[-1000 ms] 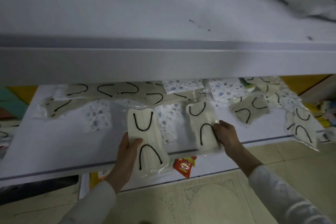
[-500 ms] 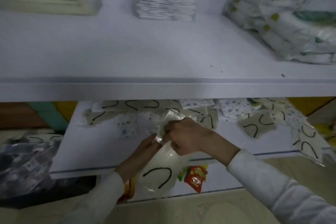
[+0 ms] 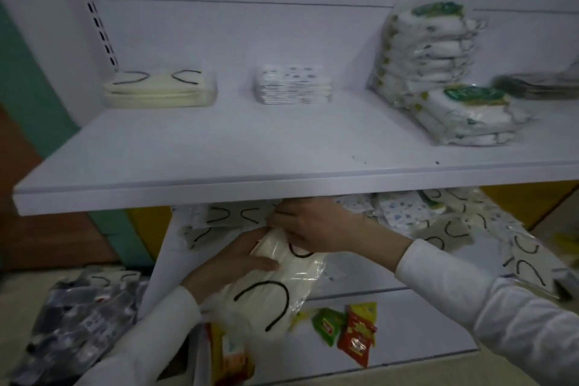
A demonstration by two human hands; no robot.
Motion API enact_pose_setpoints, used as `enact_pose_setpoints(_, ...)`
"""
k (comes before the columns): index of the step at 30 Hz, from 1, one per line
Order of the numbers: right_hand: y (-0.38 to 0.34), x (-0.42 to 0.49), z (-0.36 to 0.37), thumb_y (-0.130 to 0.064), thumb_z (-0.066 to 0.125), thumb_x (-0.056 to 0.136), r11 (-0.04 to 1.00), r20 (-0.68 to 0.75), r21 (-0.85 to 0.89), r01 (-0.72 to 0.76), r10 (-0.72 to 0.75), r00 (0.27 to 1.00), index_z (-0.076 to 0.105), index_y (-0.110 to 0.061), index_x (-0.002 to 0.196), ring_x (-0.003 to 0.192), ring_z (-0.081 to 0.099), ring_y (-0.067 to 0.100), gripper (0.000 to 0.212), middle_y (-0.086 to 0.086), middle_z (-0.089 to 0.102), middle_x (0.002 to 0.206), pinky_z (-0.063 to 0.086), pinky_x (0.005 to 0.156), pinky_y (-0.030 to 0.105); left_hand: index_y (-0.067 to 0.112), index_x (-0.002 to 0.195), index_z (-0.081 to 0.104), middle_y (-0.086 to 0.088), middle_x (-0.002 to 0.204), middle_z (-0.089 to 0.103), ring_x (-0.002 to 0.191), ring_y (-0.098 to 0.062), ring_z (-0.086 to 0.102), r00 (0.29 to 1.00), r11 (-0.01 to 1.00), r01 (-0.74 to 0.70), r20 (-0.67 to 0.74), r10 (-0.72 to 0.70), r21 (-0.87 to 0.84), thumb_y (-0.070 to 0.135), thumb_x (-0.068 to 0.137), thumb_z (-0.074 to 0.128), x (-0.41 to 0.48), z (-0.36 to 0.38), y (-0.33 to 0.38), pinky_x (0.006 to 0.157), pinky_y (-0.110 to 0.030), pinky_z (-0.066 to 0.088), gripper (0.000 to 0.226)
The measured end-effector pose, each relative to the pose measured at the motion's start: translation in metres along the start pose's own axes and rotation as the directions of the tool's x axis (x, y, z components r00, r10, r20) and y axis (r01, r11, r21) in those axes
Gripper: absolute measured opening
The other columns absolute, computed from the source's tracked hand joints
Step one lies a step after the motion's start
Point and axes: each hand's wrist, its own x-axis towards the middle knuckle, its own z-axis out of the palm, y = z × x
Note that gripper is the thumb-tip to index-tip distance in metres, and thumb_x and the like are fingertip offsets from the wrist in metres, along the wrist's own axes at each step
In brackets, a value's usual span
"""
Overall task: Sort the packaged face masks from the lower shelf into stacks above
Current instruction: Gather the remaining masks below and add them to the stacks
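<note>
Above the hands, the upper shelf [image 3: 219, 150] is flat, smooth and white, and it carries a cream stack [image 3: 159, 91] and a printed stack [image 3: 293, 88]. Under it, the lower shelf [image 3: 369, 279] holds loose masks [image 3: 448, 229] scattered in crinkly film. Soft cream packs [image 3: 266, 291] with black ear loops are held just in front of the lower shelf, below the upper shelf's lip. The left grip [image 3: 232, 260] wraps their middle, thumb on top; the right grip [image 3: 310, 226] pinches the far end. The slick wrappers may slide apart and spill, or catch that lip going up.
</note>
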Motion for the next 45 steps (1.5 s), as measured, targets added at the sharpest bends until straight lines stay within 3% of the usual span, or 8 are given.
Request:
enact_pose_setpoints(8,-0.021,-0.020,-0.092,-0.019,0.049,0.098,0.654,-0.207,0.744,-0.139,0.423,0.882,0.065,-0.012,0.113,0.108,0.063,0.011,0.023,-0.003,0.069,0.111,0.047,0.095,0.026,0.030,0.113,0.068,-0.004,0.112,0.069,0.103,-0.021,0.065,0.954,0.976,-0.181,0.218,0.204,-0.119,0.014,0.060,0.078,-0.051,-0.041,0.085,0.079,-0.033,0.054,0.056)
enact_pose_setpoints(12,0.000,-0.007,-0.114,-0.012,0.040,0.101,0.347,-0.176,0.925,-0.153,0.750,0.638,0.063,-0.007,0.099,0.087,0.065,0.012,0.024,-0.003,0.069,0.087,0.051,0.094,0.028,0.012,0.113,0.060,-0.008,0.098,0.071,0.086,-0.023,0.068,0.926,0.878,-0.377,-0.132,0.353,-0.294,0.019,0.049,0.081,-0.042,-0.045,0.136,0.066,-0.034,0.056,0.068)
enact_pose_setpoints(19,-0.009,0.018,-0.114,0.006,0.064,0.068,0.291,-0.133,0.955,-0.059,0.595,0.793,0.054,-0.015,0.111,0.099,0.063,-0.001,0.048,-0.006,0.064,0.104,0.050,0.083,0.018,0.013,0.112,0.062,-0.008,0.108,0.069,0.106,-0.028,0.063,0.742,0.454,-0.633,-0.659,0.122,-0.628,-0.002,0.087,0.058,0.026,-0.028,0.190,0.090,-0.042,0.053,0.029)
enact_pose_setpoints(24,0.010,0.045,-0.121,-0.002,0.067,0.083,0.078,-0.124,0.989,0.128,0.905,0.408,0.064,-0.007,0.112,0.095,0.069,0.022,0.030,0.006,0.073,0.102,0.056,0.078,0.029,0.008,0.120,0.058,-0.013,0.113,0.067,0.104,-0.027,0.065,0.774,0.383,-0.611,-0.625,0.102,-0.693,-0.004,0.086,0.058,0.044,-0.009,0.197,0.090,-0.041,0.053,0.036)
enact_pose_setpoints(29,0.054,0.030,-0.130,0.005,0.068,0.077,0.088,-0.072,0.996,-0.020,0.910,0.408,0.065,-0.013,0.082,0.069,0.065,0.012,0.019,-0.009,0.069,0.066,0.049,0.057,0.019,0.010,0.113,0.061,-0.011,0.105,0.065,0.097,-0.024,0.061,0.778,0.443,-0.578,-0.626,0.046,-0.685,-0.007,0.081,0.060,0.048,-0.053,0.176,0.076,-0.030,0.053,0.036)
enact_pose_setpoints(37,0.091,0.023,-0.095,-0.037,0.088,0.049,0.146,-0.041,0.976,-0.164,0.854,0.518,0.055,-0.002,0.128,0.119,0.057,0.027,0.092,0.012,0.062,0.126,0.042,0.105,0.049,0.006,0.120,0.053,-0.003,0.115,0.052,0.106,-0.019,0.050,0.730,0.924,-0.353,-0.662,0.172,-0.149,-0.011,0.069,0.071,0.040,-0.097,0.152,0.088,-0.028,0.040,0.057)
enact_pose_setpoints(43,0.089,0.018,-0.091,-0.008,0.078,0.064,0.104,0.021,0.976,-0.190,0.827,0.561,0.061,-0.010,0.119,0.109,0.063,0.024,0.058,0.007,0.067,0.117,0.049,0.096,0.040,0.013,0.112,0.053,-0.006,0.092,0.055,0.084,-0.019,0.052,0.763,0.967,-0.256,-0.614,0.201,-0.002,-0.012,0.077,0.059,0.047,-0.092,0.141,0.067,-0.022,0.043,0.043)
enact_pose_setpoints(45,0.093,0.020,-0.088,0.008,0.072,0.066,0.071,0.004,0.988,-0.140,0.881,0.472,0.061,-0.012,0.110,0.100,0.064,0.026,0.049,0.011,0.066,0.111,0.052,0.082,0.034,0.018,0.109,0.050,-0.006,0.095,0.053,0.086,-0.018,0.049,0.741,0.961,-0.274,-0.644,0.190,-0.031,-0.005,0.076,0.062,0.052,-0.088,0.142,0.066,-0.024,0.041,0.042)
